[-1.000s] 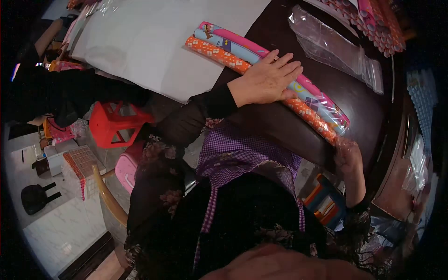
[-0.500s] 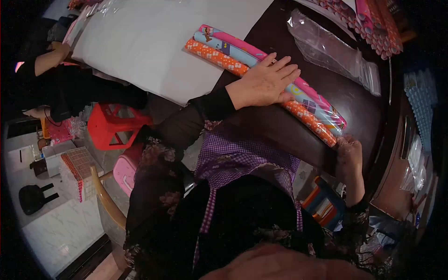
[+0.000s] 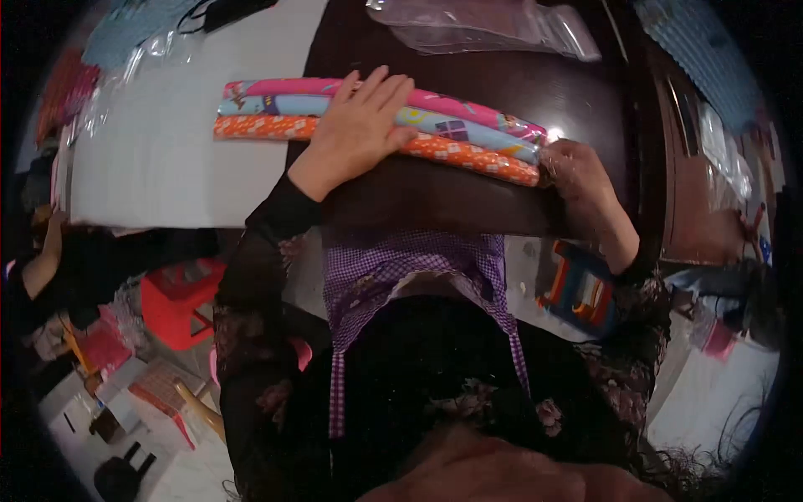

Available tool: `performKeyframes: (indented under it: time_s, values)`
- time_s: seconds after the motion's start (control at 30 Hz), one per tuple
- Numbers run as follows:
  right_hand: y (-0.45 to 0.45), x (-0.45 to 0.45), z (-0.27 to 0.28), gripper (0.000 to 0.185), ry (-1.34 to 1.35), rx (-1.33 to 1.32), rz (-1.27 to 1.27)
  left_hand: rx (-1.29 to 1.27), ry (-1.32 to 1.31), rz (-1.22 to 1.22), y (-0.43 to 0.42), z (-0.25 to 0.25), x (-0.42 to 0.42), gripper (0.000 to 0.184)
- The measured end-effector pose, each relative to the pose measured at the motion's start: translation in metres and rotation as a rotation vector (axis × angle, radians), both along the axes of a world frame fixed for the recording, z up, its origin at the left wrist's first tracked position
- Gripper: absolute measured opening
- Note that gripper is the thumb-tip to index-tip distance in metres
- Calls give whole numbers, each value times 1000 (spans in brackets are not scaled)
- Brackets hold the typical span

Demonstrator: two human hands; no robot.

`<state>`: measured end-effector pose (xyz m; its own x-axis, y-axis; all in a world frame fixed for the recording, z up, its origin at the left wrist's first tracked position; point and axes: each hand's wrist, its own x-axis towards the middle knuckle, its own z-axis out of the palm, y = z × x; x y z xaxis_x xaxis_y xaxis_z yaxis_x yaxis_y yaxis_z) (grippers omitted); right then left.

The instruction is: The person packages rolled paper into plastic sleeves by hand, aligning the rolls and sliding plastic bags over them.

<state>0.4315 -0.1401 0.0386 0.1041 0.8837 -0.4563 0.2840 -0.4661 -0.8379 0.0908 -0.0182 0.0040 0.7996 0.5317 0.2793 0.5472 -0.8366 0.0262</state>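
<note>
Three wrapping paper rolls lie side by side: a pink one (image 3: 456, 107), a light blue one (image 3: 297, 105) and an orange one with white patterns (image 3: 263, 126). Shiny clear plastic shows around them, mostly toward their right ends. My left hand (image 3: 355, 130) rests flat across the middle of the rolls, fingers stretched out. At the right end, my right hand (image 3: 579, 174) has its fingers closed on the end of the clear plastic sleeve (image 3: 545, 159). Its fingertips are partly hidden.
The rolls span a white sheet (image 3: 159, 180) and the dark tabletop (image 3: 468, 205). Clear plastic bags (image 3: 485, 27) lie at the back. A red stool (image 3: 176, 305) stands lower left, near another person's arm (image 3: 43, 259). Blue ridged material (image 3: 698, 58) is at upper right.
My view has turned, so the rolls now run nearly level across it. My left hand stays flat on them, and my right hand stays at their right end.
</note>
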Motion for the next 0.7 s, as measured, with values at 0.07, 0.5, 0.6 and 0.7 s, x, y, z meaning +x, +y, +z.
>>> performKeyframes:
  time_s: [0.07,0.5,0.6,0.7]
  values:
    - [4,-2,9,27,8,-35,-118,33,-32,47,-2,4,1,63]
    - [25,-6,-12,24,63,-38,-236,32,19,47,-2,6,2,63]
    - [23,-3,-7,26,161,-50,-193,42,10,38,-2,6,2,63]
    - [17,4,2,15,143,-96,-173,-24,79,52,-2,7,1,62]
